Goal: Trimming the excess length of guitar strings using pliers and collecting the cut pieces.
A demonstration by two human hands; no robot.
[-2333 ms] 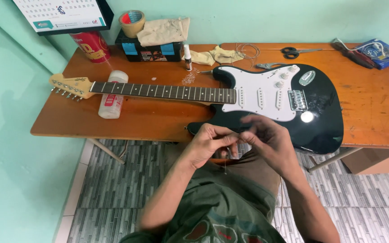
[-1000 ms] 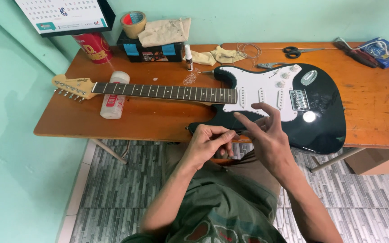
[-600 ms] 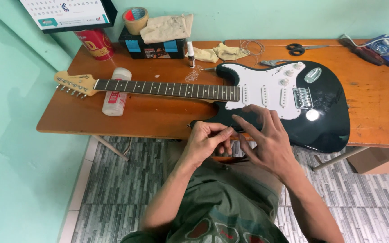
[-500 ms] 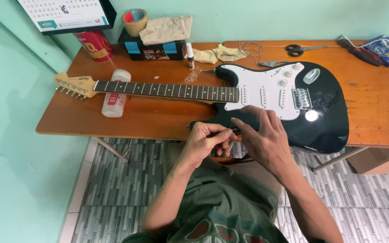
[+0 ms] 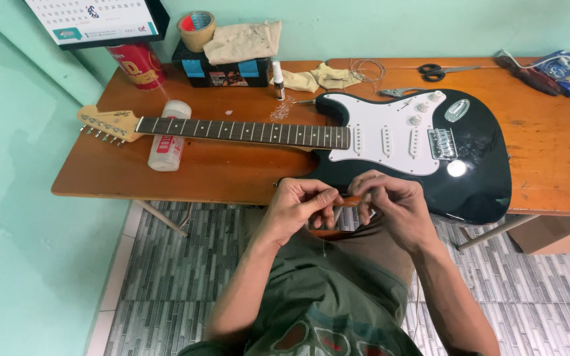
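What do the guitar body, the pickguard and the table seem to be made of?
Guitar body: a hard core under glossy black lacquer, judging by the bright lamp reflection; the core itself is hidden.
Pickguard: probably white plastic, flat, smooth and evenly coloured.
Table: likely wood or wood veneer, reddish brown with a soft sheen and faint grain.

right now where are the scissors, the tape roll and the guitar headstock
scissors (image 5: 438, 68), head view, on the black handles.
tape roll (image 5: 196, 28), head view, on its tan outer side.
guitar headstock (image 5: 108, 123), head view, on the pale wooden face by the tuning pegs.
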